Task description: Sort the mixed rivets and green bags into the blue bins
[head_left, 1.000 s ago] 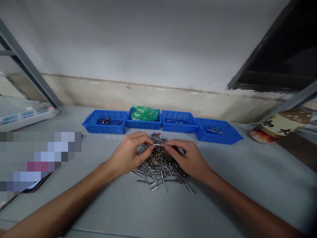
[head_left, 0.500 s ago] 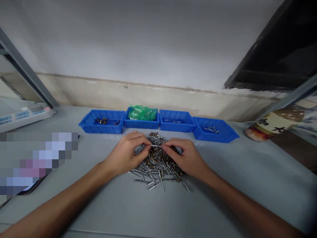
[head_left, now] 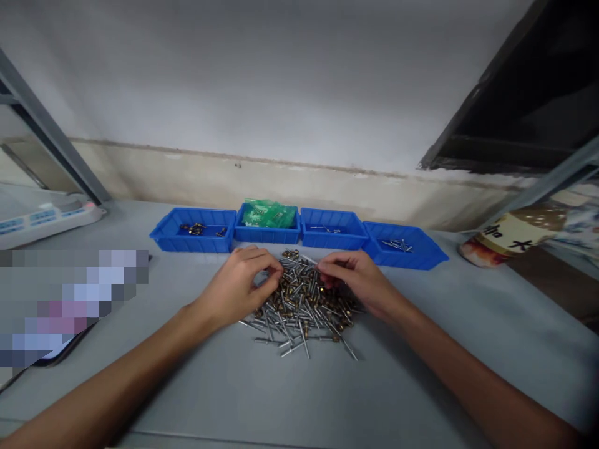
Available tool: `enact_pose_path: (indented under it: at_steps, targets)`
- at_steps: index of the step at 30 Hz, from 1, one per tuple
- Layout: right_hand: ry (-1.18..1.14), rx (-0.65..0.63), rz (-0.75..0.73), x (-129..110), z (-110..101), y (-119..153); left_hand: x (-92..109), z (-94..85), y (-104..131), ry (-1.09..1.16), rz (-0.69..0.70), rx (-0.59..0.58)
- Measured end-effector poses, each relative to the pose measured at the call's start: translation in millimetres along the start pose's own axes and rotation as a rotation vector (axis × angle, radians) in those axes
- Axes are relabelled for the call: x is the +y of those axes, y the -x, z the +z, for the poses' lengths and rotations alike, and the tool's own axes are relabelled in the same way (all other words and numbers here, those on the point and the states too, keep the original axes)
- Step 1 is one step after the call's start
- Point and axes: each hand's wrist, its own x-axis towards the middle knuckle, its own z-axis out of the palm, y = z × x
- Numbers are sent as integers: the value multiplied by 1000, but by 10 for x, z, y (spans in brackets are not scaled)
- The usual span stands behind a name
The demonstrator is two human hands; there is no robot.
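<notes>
A pile of silvery metal pins and brass-coloured pieces (head_left: 299, 312) lies on the grey table. Over its left edge is my left hand (head_left: 246, 280), thumb and forefinger tips pressed together; whatever may be between them is too small to make out. My right hand (head_left: 358, 277), above the pile's right side, pinches a thin silvery pin (head_left: 309, 259) that points up and to the left. Behind the pile stand blue bins: one with brass-coloured pieces (head_left: 193, 229), one with a green bag (head_left: 269, 214), and two with thin silvery pins (head_left: 397, 245).
A power strip (head_left: 51, 218) lies at the far left, with a blurred-out device (head_left: 75, 312) in front of it. At the right stands a labelled jar (head_left: 512, 236). The wall (head_left: 281, 162) rises behind the bins.
My hands have moved apart. The thin pin that spanned both sets of fingertips is now in my right hand, which has shifted slightly right.
</notes>
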Motion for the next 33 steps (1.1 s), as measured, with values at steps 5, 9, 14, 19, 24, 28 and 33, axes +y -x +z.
enact_pose_path:
  at_steps: [5, 9, 14, 19, 24, 28, 33]
  targets:
    - [-425, 296, 93, -110, -260, -95, -86, 29, 12, -182, -101, -113]
    - [-381, 302, 108, -152, -475, -108, -139, 48, 35, -193, -125, -145]
    - [-161, 195, 25, -102, -490, -55, -199, 52, 37, -141, -134, -133]
    - [93, 81, -45, -61, -291, -24, -259, 58, 42, -128, -101, -140]
    - [219, 4, -136, 33, -185, -40, -266, 43, 27, -134, -97, -159]
    - [284, -17, -166, 73, -141, -43, -260, 51, 19, -92, -115, -170]
    - [284, -25, -191, 76, -73, -20, -267, 77, 28, -126, -126, -74]
